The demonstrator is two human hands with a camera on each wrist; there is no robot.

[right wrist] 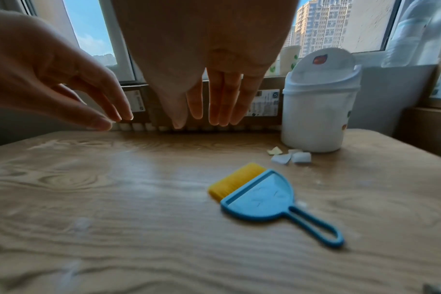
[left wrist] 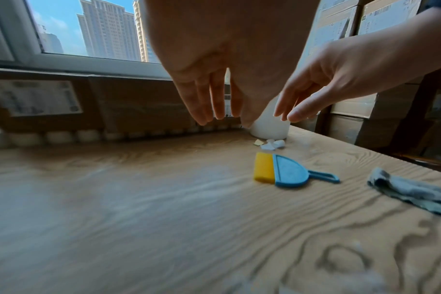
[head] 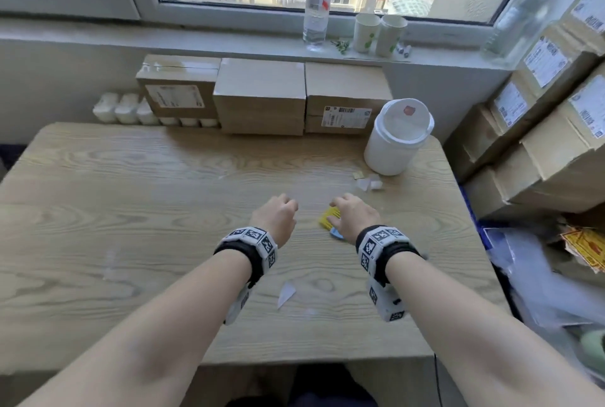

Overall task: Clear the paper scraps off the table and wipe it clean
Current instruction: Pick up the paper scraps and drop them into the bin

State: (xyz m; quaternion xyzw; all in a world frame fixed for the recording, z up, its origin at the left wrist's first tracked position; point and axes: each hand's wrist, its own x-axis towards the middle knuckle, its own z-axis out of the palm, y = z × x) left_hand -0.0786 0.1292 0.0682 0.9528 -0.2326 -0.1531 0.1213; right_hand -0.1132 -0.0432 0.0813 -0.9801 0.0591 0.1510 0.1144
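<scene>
Both hands hover palm-down above the middle of the wooden table (head: 131,197), fingers relaxed and holding nothing. My left hand (head: 278,210) is beside my right hand (head: 350,213). Under the right hand lies a small blue dustpan (right wrist: 262,197) with a yellow brush (right wrist: 235,180) laid against it. Several paper scraps (head: 368,181) sit in a cluster in front of a white lidded bin (head: 397,138). Another white scrap (head: 286,292) lies between my forearms. A crumpled grey cloth (left wrist: 411,191) lies on the table to the right.
Cardboard boxes (head: 262,95) line the table's far edge, with white bottle caps (head: 124,108) beside them. More boxes (head: 556,131) are stacked on the right. A water bottle (head: 317,0) and paper cups (head: 378,33) stand on the windowsill.
</scene>
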